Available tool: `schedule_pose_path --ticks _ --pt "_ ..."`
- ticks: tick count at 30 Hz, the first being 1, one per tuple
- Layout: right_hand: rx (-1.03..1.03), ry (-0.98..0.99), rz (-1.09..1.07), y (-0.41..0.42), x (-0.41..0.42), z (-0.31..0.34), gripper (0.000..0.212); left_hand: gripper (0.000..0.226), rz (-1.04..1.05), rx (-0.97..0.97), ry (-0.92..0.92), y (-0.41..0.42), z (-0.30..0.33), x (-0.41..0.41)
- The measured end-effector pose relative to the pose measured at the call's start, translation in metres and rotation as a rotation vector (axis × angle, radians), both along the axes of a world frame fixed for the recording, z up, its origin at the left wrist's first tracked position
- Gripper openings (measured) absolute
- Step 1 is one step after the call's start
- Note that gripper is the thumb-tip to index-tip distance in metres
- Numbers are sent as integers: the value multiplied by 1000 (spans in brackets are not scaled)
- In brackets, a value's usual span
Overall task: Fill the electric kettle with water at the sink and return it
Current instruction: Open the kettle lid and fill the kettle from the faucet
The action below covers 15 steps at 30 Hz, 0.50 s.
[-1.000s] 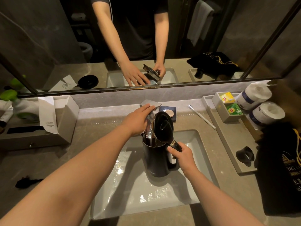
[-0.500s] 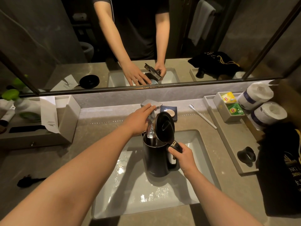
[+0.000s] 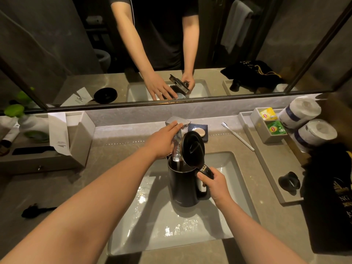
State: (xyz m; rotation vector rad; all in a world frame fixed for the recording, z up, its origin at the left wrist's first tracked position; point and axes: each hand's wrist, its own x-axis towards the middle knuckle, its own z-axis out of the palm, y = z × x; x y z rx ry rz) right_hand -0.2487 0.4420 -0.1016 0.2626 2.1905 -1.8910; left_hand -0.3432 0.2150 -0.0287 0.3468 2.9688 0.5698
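- Head view shows the kettle (image 3: 183, 184) standing down in the sink (image 3: 243, 180), with its lid (image 3: 192, 148) tipped up and open.
- The right hand (image 3: 214, 184) is wrapped around the kettle's handle.
- The left hand (image 3: 162, 142) rests on the tap (image 3: 177, 123), fingers curled over the lever, not squeezed into a fist.
- Water (image 3: 176, 152) runs from the tap into the open top of the kettle.
- I think the kettle could get too full. That would happen if the left hand is slow to turn the tap off. I cannot see how high the water is inside.
- I think water could splash out if the kettle slides away from under the stream. The sink floor already looks wet and may be slippery.
- A full kettle is heavy, so I think it could tip or bump the sink's rim when it is lifted.
- The open lid stands close to the tap and could knock it on the way up.
- Behind the tap sits a soap dish (image 3: 198, 131), and a toothbrush (image 3: 238, 136) lies to the right of it. A tray (image 3: 266, 161) runs along the right side.
- The counter (image 3: 114, 153) to the left of the sink is mostly bare. That looks like the easy way out.
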Motion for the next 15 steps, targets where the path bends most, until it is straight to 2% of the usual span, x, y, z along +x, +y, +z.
schedule_pose_path --ticks 10,15 --pt "5 -18 -14 -1 -1 -2 9 67 7 1 8 1 0 0" --pt "-3 -32 -16 -1 -1 -2 15 68 0 10 14 1 0 0"
